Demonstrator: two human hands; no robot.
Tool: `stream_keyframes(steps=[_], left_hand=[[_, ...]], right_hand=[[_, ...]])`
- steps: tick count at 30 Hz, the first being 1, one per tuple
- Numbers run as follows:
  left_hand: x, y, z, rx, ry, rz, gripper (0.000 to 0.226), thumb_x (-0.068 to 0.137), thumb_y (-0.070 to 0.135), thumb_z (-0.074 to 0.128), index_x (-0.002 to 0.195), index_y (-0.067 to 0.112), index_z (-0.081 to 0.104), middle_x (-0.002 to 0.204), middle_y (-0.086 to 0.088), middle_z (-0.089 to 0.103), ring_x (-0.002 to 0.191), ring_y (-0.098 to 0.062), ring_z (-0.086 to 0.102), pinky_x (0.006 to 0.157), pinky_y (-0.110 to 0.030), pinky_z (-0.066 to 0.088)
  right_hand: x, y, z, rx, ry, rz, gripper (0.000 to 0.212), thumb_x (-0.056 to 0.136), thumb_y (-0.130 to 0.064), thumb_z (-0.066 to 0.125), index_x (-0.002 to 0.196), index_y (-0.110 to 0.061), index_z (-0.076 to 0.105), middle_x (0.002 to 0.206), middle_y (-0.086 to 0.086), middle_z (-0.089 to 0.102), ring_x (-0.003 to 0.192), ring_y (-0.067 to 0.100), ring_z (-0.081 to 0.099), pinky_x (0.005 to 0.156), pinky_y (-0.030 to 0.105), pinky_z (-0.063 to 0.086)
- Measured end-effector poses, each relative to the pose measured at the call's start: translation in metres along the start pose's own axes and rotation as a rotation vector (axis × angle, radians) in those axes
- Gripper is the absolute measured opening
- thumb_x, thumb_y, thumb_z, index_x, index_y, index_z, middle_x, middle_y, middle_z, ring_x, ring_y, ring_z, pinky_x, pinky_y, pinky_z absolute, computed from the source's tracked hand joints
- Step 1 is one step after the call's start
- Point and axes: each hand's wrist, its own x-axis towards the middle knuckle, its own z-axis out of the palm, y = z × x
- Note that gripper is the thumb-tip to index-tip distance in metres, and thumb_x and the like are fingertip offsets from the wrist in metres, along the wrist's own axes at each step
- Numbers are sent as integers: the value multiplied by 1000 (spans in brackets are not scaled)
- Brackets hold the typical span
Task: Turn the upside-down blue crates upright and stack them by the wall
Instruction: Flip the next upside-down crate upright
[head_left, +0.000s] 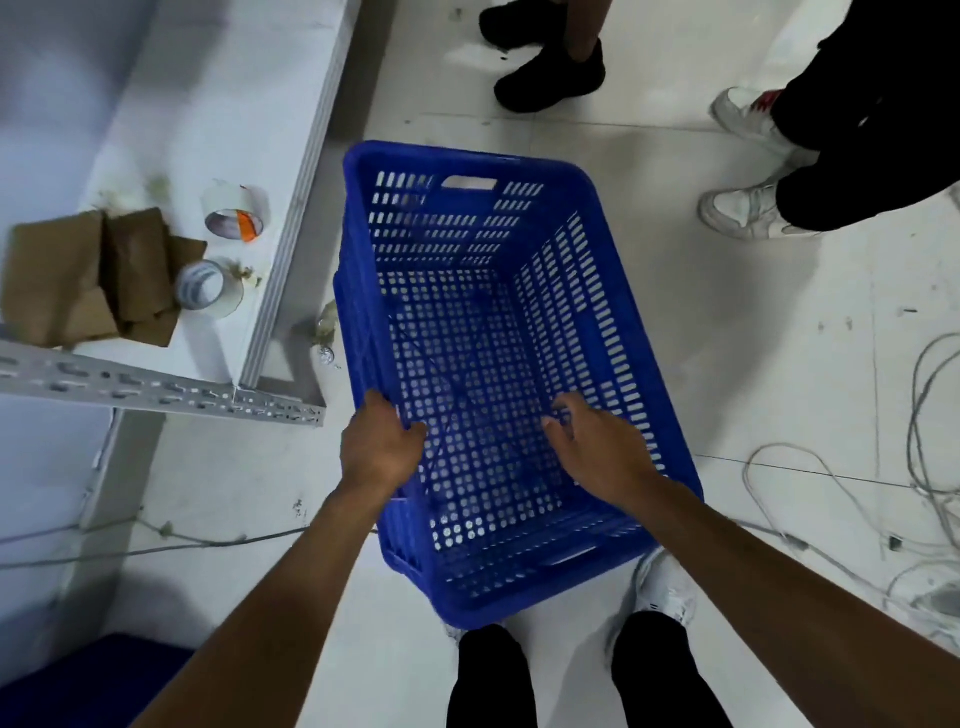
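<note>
A blue perforated crate stands upright, open side up, in the middle of the view over the white tiled floor, just in front of my feet. My left hand grips its left long rim, fingers curled over the edge. My right hand hovers above the inside of the crate near the right wall, fingers spread and holding nothing. Part of another blue object shows at the bottom left corner.
A white metal shelf stands to the left, bearing two tape rolls and brown paper. Two people's feet stand beyond the crate, far and right. White cables lie on the floor at right and left.
</note>
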Motion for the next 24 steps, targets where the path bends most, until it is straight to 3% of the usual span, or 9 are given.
stream_keyframes(steps=[4, 6, 15, 24], left_hand=[[13, -31, 2, 76, -68, -28, 35, 92, 23, 62, 114, 0, 47, 117, -19, 62, 106, -38, 61, 84, -39, 47], [18, -42, 6, 72, -86, -64, 36, 92, 24, 61, 115, -1, 47, 119, -20, 62, 107, -39, 61, 83, -38, 46], [37, -62, 42, 33, -190, -118, 40, 93, 24, 62, 120, 1, 45, 122, -21, 63, 106, -39, 63, 88, -44, 53], [58, -77, 82, -114, -240, -301, 46, 85, 17, 65, 127, 7, 48, 122, -17, 63, 101, -35, 63, 86, -44, 55]], right_hand=[[21, 27, 2, -48, -9, 120, 49, 101, -39, 43, 141, -11, 38, 128, 11, 59, 103, 31, 62, 81, 39, 51], [29, 41, -2, -73, 8, 161, 48, 100, -35, 46, 139, -8, 38, 136, 14, 49, 111, 33, 57, 87, 43, 51], [69, 85, -22, -188, 151, 316, 49, 92, -30, 58, 129, -3, 42, 126, 18, 43, 112, 35, 47, 82, 46, 48], [115, 104, -30, -136, 236, 343, 41, 94, -21, 52, 130, -2, 44, 129, 18, 45, 111, 37, 50, 81, 40, 43]])
